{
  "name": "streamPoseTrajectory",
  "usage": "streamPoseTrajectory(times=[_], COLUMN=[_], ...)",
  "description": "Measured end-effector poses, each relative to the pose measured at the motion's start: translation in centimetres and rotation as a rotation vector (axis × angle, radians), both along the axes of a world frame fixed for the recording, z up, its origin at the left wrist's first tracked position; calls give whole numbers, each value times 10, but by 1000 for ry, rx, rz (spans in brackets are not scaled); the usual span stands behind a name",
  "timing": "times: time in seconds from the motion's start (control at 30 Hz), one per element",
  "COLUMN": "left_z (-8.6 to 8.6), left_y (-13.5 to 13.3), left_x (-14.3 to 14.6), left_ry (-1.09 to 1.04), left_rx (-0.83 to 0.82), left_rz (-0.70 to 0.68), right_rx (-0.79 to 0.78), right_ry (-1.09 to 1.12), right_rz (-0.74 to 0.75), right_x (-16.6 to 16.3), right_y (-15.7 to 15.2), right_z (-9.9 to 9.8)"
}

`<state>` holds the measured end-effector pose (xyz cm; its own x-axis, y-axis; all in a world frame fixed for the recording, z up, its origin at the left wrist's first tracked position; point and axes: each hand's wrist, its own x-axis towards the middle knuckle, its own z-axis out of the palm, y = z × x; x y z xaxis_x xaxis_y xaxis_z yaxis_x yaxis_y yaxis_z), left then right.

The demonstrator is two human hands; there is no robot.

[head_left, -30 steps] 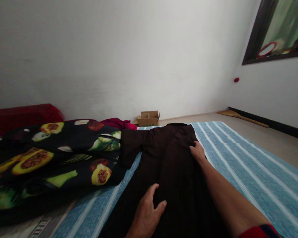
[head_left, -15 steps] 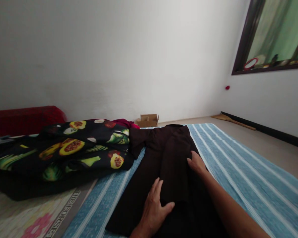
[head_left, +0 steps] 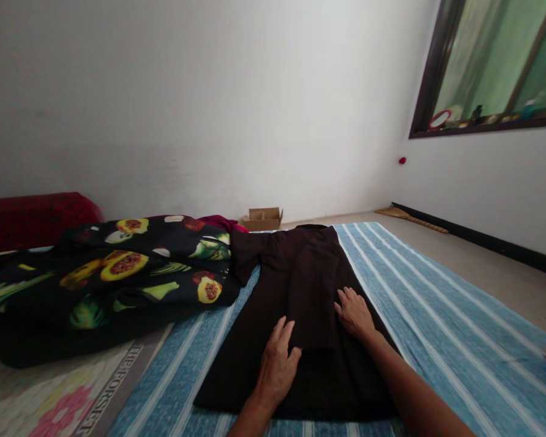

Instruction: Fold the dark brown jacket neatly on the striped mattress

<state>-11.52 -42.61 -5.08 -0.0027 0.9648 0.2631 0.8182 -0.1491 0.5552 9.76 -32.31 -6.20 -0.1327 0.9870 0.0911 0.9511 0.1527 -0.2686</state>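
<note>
A dark brown garment [head_left: 309, 285] lies spread flat on a blue striped mat [head_left: 437, 315]. My left hand [head_left: 277, 361] rests palm down on the garment's lower middle, fingers stretched out. My right hand [head_left: 352, 312] lies flat on the folded strip of cloth a little farther up and to the right, fingers spread. Neither hand holds anything.
A black cloth with a fruit print [head_left: 118, 273] is heaped to the left, over a maroon cloth [head_left: 222, 223]. A red cushion [head_left: 31, 215] sits by the wall. A small cardboard box [head_left: 262, 218] stands at the wall. A flowered mat [head_left: 73, 394] lies at the lower left.
My right hand has slid down the garment toward me, from near the collar to the middle. My left hand has shifted slightly up. The view has swung a little to the right.
</note>
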Motion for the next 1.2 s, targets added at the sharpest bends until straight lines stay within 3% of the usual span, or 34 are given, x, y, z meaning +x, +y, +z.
streamPoseTrajectory(times=[0.3, 0.7, 0.93, 1.2], left_z=[-5, -5, 5, 17], left_y=[1, -3, -3, 1], left_x=[0, 9, 17, 30], left_ry=[-6, 206, 372, 408], left_rx=[36, 154, 239, 216], left_rz=[25, -27, -85, -206], right_rx=[9, 12, 24, 27], right_ry=[-45, -38, -21, -1], right_rz=[-3, -1, -2, -1], right_x=[0, 1, 0, -1], right_y=[1, 1, 1, 0], right_z=[-2, -2, -2, 1])
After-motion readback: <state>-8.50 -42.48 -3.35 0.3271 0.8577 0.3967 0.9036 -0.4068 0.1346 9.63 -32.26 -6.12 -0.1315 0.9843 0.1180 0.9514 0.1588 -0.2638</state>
